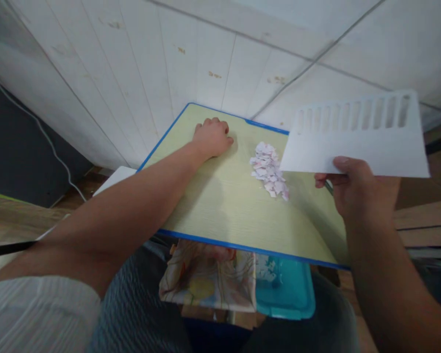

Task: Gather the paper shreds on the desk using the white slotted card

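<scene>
My right hand grips a white flat sheet with a row of long slots along its far edge. The thumb lies on top and the fingers are underneath. A small dark thin thing shows below these fingers; I cannot make out what it is. To the left of the sheet, a heap of torn white paper scraps, some with pinkish marks, lies on a pale yellow tabletop with a blue edge. My left hand rests palm down on the tabletop, fingers bent and a little apart, to the left of the heap.
Below the table's near edge are a turquoise plastic tub with white bits inside and a patterned cloth. A white plank wall stands behind the table, with a grey cable running across it. A dark panel is at left.
</scene>
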A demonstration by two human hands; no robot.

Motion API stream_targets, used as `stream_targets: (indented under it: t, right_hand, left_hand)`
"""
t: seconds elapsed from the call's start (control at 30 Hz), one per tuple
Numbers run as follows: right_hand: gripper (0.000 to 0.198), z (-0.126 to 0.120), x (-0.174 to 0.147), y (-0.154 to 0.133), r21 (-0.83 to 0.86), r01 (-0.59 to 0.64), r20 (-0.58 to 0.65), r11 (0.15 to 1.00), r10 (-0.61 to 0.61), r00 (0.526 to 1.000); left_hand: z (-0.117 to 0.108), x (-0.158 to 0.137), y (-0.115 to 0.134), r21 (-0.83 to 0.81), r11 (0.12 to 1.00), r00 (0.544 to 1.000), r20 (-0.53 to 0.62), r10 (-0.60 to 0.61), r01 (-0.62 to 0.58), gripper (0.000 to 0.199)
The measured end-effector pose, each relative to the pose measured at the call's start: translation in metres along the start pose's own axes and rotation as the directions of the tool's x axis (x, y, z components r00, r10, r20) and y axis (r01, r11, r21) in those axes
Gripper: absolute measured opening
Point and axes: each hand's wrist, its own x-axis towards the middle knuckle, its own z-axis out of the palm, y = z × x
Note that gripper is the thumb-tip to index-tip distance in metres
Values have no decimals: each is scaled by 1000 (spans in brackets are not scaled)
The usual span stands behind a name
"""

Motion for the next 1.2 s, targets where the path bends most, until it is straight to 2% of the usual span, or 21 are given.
stream_targets:
  t: [0.03,0.1,0.2,0.3,0.47,0.6,0.7,0.87,1.0,1.2]
  right_hand:
    - [24,-2,-12,-1,-1,59,-166,998,-59,984]
    - [16,-1,-45,-2,-27,46,-291,999,-52,955]
    - [12,2,-93,5,-31,-55,-392,998,39,919]
    - [19,0,-114,17,-70,-131,-376,989,95,922]
    - [30,-1,-103,28,-43,-206,-390,978,173,905]
    - [42,9,-94,31,12,-278,-359,961,264,895]
    - [41,16,-90,34,64,-273,-371,960,277,886]
    - [28,21,-83,34,91,-266,-363,960,280,889]
    - [24,21,-85,31,79,-266,-338,961,277,899]
    - [16,24,-98,28,71,-260,-325,963,269,907]
  left_hand:
    - [1,1,-1,-6,1000,1000,-8,-4,4,44]
    - [3,4,-3,-3,1000,1000,-15,0,0,47]
    - [4,6,-6,16,1000,1000,-7,17,-17,50]
    - [2,7,-9,27,1000,1000,-5,6,-6,48]
    - [-5,-3,-12,36,999,999,-30,-11,12,52]
    - [-12,-31,-12,139,990,1000,10,13,-15,54]
    - [-20,-62,-17,177,984,1000,7,-12,11,57]
    - [-33,-103,-29,205,975,996,-36,-83,89,58]
    - [-38,-111,-33,200,968,988,-49,-144,151,59]
    - [-38,-110,-30,216,967,991,-36,-127,132,58]
